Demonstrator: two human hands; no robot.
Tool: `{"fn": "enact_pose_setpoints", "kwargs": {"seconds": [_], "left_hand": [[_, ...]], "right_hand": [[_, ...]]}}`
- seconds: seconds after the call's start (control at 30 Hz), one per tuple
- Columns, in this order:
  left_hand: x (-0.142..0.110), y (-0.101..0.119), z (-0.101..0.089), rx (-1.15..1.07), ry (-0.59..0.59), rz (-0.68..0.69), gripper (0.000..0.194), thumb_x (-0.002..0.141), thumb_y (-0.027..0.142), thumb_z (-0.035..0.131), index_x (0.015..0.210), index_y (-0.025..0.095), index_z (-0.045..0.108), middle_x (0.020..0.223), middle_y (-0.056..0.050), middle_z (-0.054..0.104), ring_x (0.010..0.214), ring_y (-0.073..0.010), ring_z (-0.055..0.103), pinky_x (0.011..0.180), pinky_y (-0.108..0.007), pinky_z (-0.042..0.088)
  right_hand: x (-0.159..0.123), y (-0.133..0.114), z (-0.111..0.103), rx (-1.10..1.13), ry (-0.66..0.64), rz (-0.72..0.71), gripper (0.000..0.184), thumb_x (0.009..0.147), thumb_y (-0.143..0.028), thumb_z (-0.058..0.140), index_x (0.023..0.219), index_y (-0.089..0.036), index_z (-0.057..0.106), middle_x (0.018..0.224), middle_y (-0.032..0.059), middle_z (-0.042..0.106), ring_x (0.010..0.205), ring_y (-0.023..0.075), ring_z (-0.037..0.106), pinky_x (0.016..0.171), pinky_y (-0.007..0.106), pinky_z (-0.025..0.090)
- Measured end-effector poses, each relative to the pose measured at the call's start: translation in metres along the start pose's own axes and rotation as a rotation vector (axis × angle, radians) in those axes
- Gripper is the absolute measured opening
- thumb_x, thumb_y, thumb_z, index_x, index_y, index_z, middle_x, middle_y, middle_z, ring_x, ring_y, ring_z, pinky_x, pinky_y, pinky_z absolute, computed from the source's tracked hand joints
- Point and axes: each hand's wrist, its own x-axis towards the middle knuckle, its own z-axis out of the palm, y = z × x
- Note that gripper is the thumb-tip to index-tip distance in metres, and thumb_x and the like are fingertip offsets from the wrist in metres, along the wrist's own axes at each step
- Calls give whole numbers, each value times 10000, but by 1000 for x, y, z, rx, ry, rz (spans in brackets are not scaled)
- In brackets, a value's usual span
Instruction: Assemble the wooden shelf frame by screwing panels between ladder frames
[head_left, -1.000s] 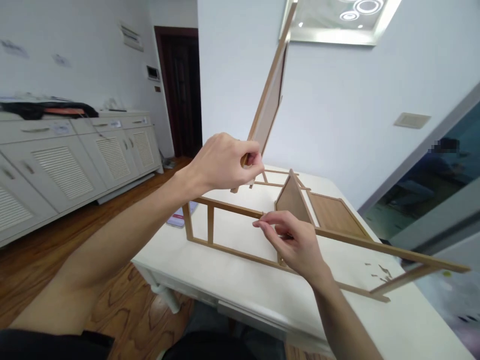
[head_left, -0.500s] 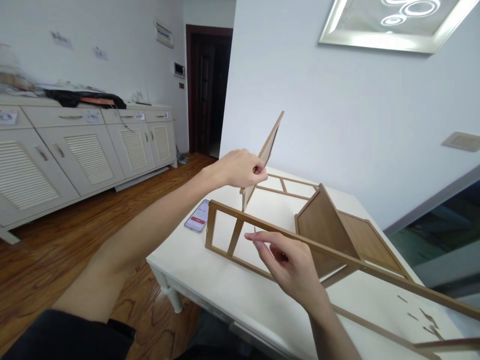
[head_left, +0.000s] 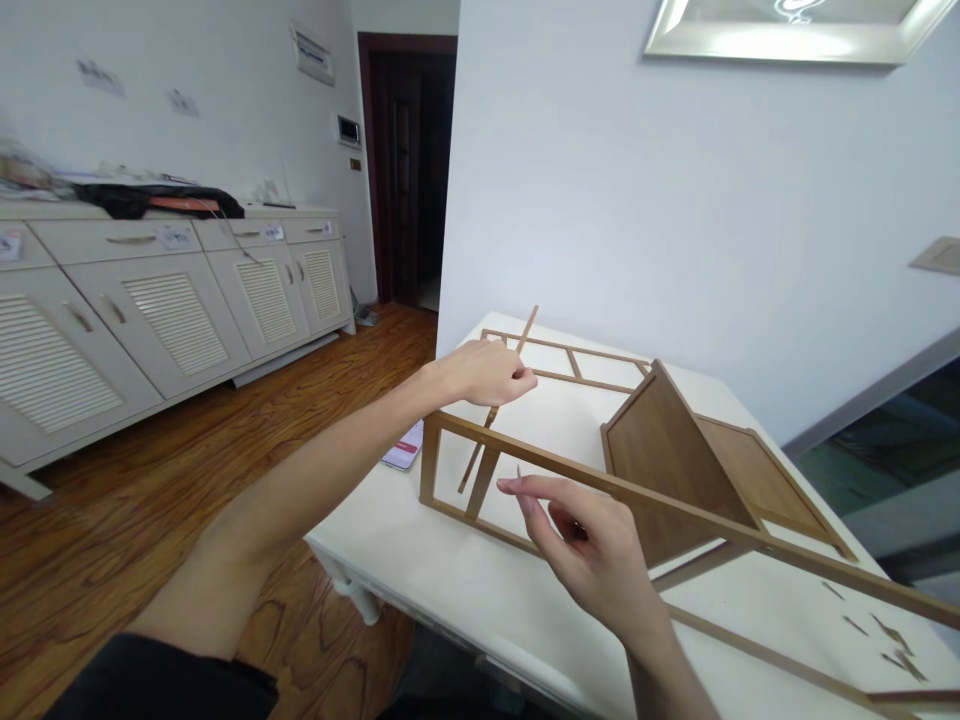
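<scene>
My left hand [head_left: 486, 374] is closed around a thin wooden panel [head_left: 528, 328], which now shows nearly edge-on. The panel slants behind the end of a ladder-like wooden frame [head_left: 559, 460] that stands on its long edge. My right hand [head_left: 589, 530], in front of that frame, pinches a small thin pin [head_left: 519, 471] between thumb and fingertip; whether it is a screw or a dowel I cannot tell. A wider brown board [head_left: 679, 455] stands tilted against the frame's middle.
A second wooden frame [head_left: 600, 357] and another board [head_left: 769, 475] lie toward the wall on the white table [head_left: 442, 560]. Several small loose fasteners [head_left: 891, 632] are at the right. A phone [head_left: 405, 448] lies by the frame's left end. Cabinets [head_left: 187, 330] line the left wall.
The panel in my left hand has been lowered and turned from showing its face to nearly edge-on. My right hand keeps its pinch on the pin. The view has shifted slightly.
</scene>
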Motion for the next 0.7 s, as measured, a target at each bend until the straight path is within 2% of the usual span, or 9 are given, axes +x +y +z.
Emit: {"fn": "enact_pose_setpoints", "kwargs": {"seconds": [0.13, 0.23, 0.33, 0.47, 0.6, 0.7], "left_hand": [[-1, -2, 6, 3, -32, -48, 447, 972, 358, 413, 713, 185, 734, 819, -132, 789, 738, -262, 694, 618, -329, 341], [-3, -3, 6, -1, -53, -74, 455, 983, 356, 404, 741, 181, 746, 864, -138, 799, 765, -271, 709, 636, -329, 367], [-4, -3, 6, -6, -70, -94, 479, 998, 367, 389, 757, 171, 754, 898, -158, 802, 804, -287, 723, 665, -333, 399], [-5, -3, 6, -24, -92, -108, 484, 998, 373, 383, 747, 180, 749, 874, -156, 796, 819, -297, 726, 682, -338, 413], [-6, -6, 9, -51, -111, -113, 436, 973, 360, 408, 707, 195, 711, 803, -127, 772, 754, -273, 702, 632, -329, 372], [-7, -8, 11, -78, -123, -107, 427, 971, 360, 413, 660, 199, 658, 760, -112, 747, 712, -257, 675, 601, -327, 330]], "right_hand": [[-1, 0, 12, 50, -42, 36, 170, 1021, -166, 616, 1101, -250, 739, 743, -56, 755, 433, 65, 352, 435, 226, 321], [2, 0, 24, 73, -55, 65, 152, 1021, -167, 600, 1077, -236, 723, 831, -30, 789, 434, 62, 355, 435, 233, 316], [5, 1, 37, 82, -9, 76, 119, 1022, -186, 592, 1065, -233, 693, 929, -6, 808, 438, 59, 370, 427, 234, 318], [8, 4, 53, 47, 74, 140, 108, 1031, -226, 581, 1069, -233, 682, 874, 0, 799, 441, 73, 388, 439, 239, 345], [9, 7, 63, 77, 151, 219, 63, 1040, -242, 569, 1042, -226, 629, 948, 27, 817, 426, 66, 348, 419, 238, 342], [9, 8, 65, 92, 154, 227, 46, 1041, -229, 568, 1032, -223, 613, 976, 35, 820, 429, 59, 339, 413, 233, 335]]}}
